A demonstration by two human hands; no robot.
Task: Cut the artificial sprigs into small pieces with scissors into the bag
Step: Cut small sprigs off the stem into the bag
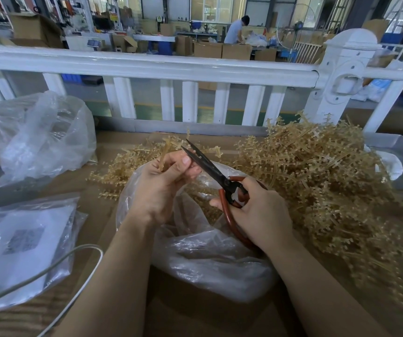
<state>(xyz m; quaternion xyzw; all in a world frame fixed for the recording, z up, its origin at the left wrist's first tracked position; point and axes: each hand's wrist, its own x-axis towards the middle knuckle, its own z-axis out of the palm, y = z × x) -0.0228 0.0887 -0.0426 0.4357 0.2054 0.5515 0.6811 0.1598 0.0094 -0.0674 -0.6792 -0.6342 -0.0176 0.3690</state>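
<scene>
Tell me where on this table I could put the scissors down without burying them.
Bare cardboard table shows near you, between your forearms below the open bag. Another strip lies between that bag and the flat packet on the left, though a white cable crosses there. The right side is crowded by the sprig pile.

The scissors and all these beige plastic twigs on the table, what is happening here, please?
A person is cutting artificial sprigs into pieces. The left hand pinches one beige sprig upright, and the right hand grips red-handled scissors, whose blades are slightly parted beside the sprig. Both hands work over an open clear plastic bag that already holds some cut bits. A large pile of uncut sprigs lies to the right, and other plastic bags lie to the left.
</scene>
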